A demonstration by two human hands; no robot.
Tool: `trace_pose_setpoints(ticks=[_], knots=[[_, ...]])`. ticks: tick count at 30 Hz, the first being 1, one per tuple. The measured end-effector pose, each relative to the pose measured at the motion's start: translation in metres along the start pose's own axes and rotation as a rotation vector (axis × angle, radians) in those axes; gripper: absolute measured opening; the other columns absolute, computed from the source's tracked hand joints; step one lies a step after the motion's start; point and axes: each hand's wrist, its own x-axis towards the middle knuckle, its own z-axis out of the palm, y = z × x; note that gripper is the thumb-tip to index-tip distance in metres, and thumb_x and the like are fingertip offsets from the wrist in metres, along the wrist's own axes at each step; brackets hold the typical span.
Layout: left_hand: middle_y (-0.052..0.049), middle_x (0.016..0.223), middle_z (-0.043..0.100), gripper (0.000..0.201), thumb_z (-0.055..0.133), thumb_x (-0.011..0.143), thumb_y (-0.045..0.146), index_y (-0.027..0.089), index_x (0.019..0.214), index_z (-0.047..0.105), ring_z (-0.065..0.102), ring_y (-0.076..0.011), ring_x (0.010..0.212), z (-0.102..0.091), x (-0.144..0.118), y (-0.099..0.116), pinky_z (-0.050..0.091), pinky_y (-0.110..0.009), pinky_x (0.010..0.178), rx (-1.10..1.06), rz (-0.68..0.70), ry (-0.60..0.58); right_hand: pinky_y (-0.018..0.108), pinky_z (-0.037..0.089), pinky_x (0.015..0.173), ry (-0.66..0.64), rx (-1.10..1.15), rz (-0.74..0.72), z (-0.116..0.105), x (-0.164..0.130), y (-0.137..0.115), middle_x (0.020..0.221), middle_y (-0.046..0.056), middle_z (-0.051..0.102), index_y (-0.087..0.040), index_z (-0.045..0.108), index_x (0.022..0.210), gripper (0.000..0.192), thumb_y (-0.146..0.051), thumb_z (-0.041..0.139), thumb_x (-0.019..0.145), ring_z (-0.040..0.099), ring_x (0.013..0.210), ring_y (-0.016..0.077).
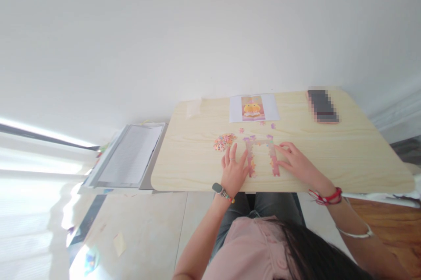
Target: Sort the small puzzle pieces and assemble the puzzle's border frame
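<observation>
On a light wooden table (329,157) lies a partly joined jigsaw frame (261,143), pink and purple, shaped like an arch with two strips running toward me. My left hand (234,169) rests flat on the table with fingers spread, touching the left strip. My right hand (294,159) lies flat against the right strip, fingers apart. A heap of loose orange and pink pieces (223,141) sits left of the frame, just beyond my left fingertips. A printed reference picture (253,108) lies at the table's far edge.
A dark phone (322,105) lies at the far right of the table. A few loose purple pieces (267,125) lie near the picture. A clear plastic bag (194,108) sits far left. Papers on a low stand (131,155) are left of the table.
</observation>
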Motion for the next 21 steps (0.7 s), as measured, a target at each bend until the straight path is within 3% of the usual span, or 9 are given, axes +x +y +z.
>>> trace_pose_setpoints(ticks=[7, 21], knots=[[-0.008, 0.142, 0.025, 0.041, 0.056, 0.081, 0.038, 0.036, 0.122, 0.05, 0.02, -0.0359, 0.131, 0.001, -0.001, 0.003, 0.03, -0.054, 0.098, 0.058, -0.059, -0.047, 0.041, 0.041, 0.093, -0.071, -0.023, -0.022, -0.001, 0.016, 0.001, 0.116, 0.01, 0.045, -0.024, 0.046, 0.127, 0.045, -0.038, 0.044, 0.084, 0.048, 0.107, 0.0238], [-0.008, 0.143, 0.025, 0.04, 0.053, 0.083, 0.037, 0.037, 0.122, 0.049, 0.019, -0.036, 0.131, 0.0, 0.005, 0.0, 0.029, -0.055, 0.099, 0.044, -0.082, -0.074, 0.039, 0.039, 0.096, -0.128, 0.005, 0.018, -0.006, 0.018, -0.001, 0.119, 0.01, 0.044, -0.024, 0.044, 0.128, 0.047, -0.039, 0.044, 0.083, 0.047, 0.111, 0.0233]])
